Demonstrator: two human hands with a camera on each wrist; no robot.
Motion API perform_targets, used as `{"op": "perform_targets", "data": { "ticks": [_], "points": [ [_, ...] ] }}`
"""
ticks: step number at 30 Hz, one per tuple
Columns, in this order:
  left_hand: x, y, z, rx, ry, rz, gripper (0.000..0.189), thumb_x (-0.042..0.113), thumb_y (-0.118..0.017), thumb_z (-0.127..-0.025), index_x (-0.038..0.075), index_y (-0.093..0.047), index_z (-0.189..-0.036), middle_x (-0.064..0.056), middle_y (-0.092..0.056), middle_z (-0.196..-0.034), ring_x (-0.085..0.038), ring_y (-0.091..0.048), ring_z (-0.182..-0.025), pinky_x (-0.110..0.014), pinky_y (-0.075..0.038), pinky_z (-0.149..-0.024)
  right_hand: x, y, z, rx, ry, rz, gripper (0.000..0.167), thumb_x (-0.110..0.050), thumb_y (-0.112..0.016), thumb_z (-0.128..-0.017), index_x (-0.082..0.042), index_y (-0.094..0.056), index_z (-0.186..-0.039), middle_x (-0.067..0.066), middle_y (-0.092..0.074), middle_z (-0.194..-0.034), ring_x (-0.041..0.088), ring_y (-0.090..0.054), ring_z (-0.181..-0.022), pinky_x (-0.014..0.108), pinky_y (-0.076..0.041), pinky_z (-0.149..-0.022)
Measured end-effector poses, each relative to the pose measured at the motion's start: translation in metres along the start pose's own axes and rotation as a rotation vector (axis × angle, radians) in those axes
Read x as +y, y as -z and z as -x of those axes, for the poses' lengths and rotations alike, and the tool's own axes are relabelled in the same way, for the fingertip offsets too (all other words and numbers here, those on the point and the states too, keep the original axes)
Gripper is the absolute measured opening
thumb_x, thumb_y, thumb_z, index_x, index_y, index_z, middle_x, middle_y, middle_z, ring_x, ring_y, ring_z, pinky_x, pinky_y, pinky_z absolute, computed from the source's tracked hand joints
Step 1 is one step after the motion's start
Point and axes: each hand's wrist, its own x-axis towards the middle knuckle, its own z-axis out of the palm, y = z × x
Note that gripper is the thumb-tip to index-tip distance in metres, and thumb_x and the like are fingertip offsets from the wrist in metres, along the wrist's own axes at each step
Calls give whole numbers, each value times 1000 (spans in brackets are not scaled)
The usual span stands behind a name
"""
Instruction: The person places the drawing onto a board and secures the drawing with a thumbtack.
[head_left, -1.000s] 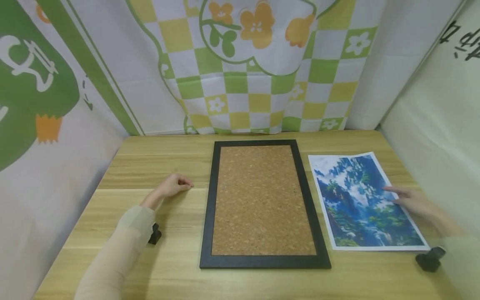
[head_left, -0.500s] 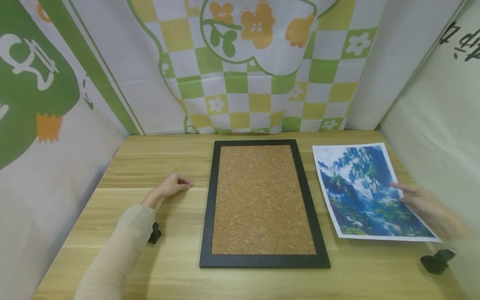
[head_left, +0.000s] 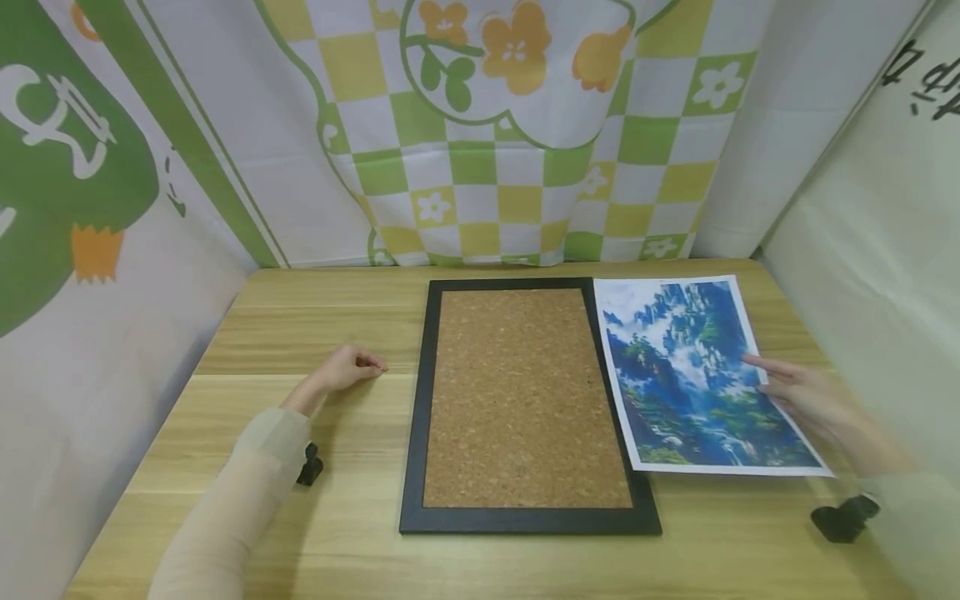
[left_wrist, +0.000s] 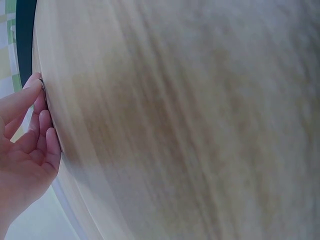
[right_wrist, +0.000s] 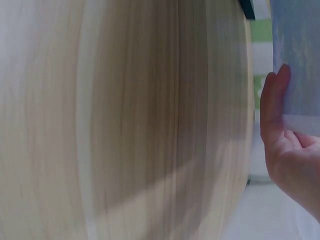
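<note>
A printed landscape picture [head_left: 690, 383] of blue mountains and waterfalls is held up off the table. My right hand [head_left: 806, 400] grips it by its right edge. In the right wrist view, the underside of the paper [right_wrist: 302, 60] shows above the fingers. The picture's left edge overlaps the right side of a black-framed cork board [head_left: 525, 400] lying on the table. To the left of the board, my left hand [head_left: 347, 369] rests low over the tabletop, thumb and forefinger pinching a tiny metallic piece [left_wrist: 42, 84]. Its kind is too small to tell.
The light wooden table [head_left: 360, 517] carries the board at its middle. A checked flowery cloth [head_left: 510, 167] hangs behind the back edge, and pale cloth walls stand at both sides. Each wrist wears a small black device [head_left: 309, 465].
My right hand has lifted the picture from the table and then brought it left, so that it reaches over the board's right rim. My left hand has stayed in place.
</note>
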Motion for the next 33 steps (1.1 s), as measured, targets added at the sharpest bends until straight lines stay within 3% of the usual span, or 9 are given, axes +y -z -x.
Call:
{"op": "perform_targets", "data": {
  "ticks": [2, 4, 7, 9, 13, 20, 25, 29, 33],
  "points": [
    [0, 0, 0, 2, 5, 4, 14, 5, -55, -85, -3, -66, -93, -18, -64, -98, -27, -56, -90, -38, -44, -77, -5, -7, -3, -7, -33, 9, 48, -12, -48, -90, -27, -37, -134, -5, -36, -124, -4, -37, -52, 17, -40, -51],
    [0, -1, 0, 3, 9, 9, 14, 5, -56, -85, -3, -66, -92, -18, -64, -97, -26, -56, -90, -37, -44, -77, -11, -16, -6, -32, -85, -2, 50, -14, -47, -91, -23, -31, -138, 9, -26, -140, 5, -54, -76, 21, -47, -68],
    [0, -1, 0, 5, 18, 14, 14, 4, -55, -85, -2, -66, -93, -17, -63, -98, -25, -56, -89, -36, -45, -76, -21, -29, -11, -50, -153, -3, 53, -13, -46, -91, -17, -25, -139, 23, -5, -144, 23, -45, -112, 26, -45, -82],
    [0, -1, 1, 8, 23, 14, 14, 4, -56, -85, -2, -66, -93, -17, -64, -98, -25, -56, -89, -35, -44, -75, -28, -39, -13, -59, -162, -17, 53, -10, -45, -90, -11, -24, -139, 26, -5, -143, 33, -38, -117, 27, -45, -82],
    [-1, -1, 1, 13, 19, 4, 14, 5, -56, -85, -2, -66, -93, -17, -64, -97, -24, -56, -88, -34, -44, -75, -42, -58, -16, -56, -149, -25, 51, -6, -45, -89, -5, -27, -137, 27, -14, -142, 17, -48, -95, 18, -44, -64],
    [-2, -2, -1, 16, 14, 13, 15, 5, -56, -85, -2, -66, -93, -16, -64, -97, -24, -56, -88, -33, -44, -74, -62, -89, -25, -77, -145, -73, 52, -3, -45, -89, -4, -26, -137, 24, -11, -143, 36, -34, -121, 26, -47, -78],
    [-2, -2, 0, 24, 8, 13, 14, 4, -57, -85, -3, -66, -92, -17, -64, -96, -23, -56, -87, -32, -44, -74, -73, -111, -32, -88, -151, -123, 52, -2, -45, -88, -6, -28, -137, 23, -12, -144, 39, -30, -123, 33, -43, -88],
    [-3, -2, -1, 27, 6, 19, 14, 3, -57, -84, -4, -66, -92, -17, -64, -94, -22, -56, -86, -30, -44, -73, -81, -128, -36, -94, -143, -151, 50, -1, -44, -89, -6, -30, -136, 24, -17, -142, 40, -32, -122, 39, -39, -91],
    [-4, -2, -1, 24, 13, 31, 14, 4, -57, -85, -4, -66, -92, -17, -64, -95, -22, -56, -86, -29, -43, -72, -86, -142, -41, -101, -126, -184, 50, -1, -43, -88, -6, -31, -136, 23, -21, -141, 26, -52, -102, 29, -46, -81]
  ]
}}
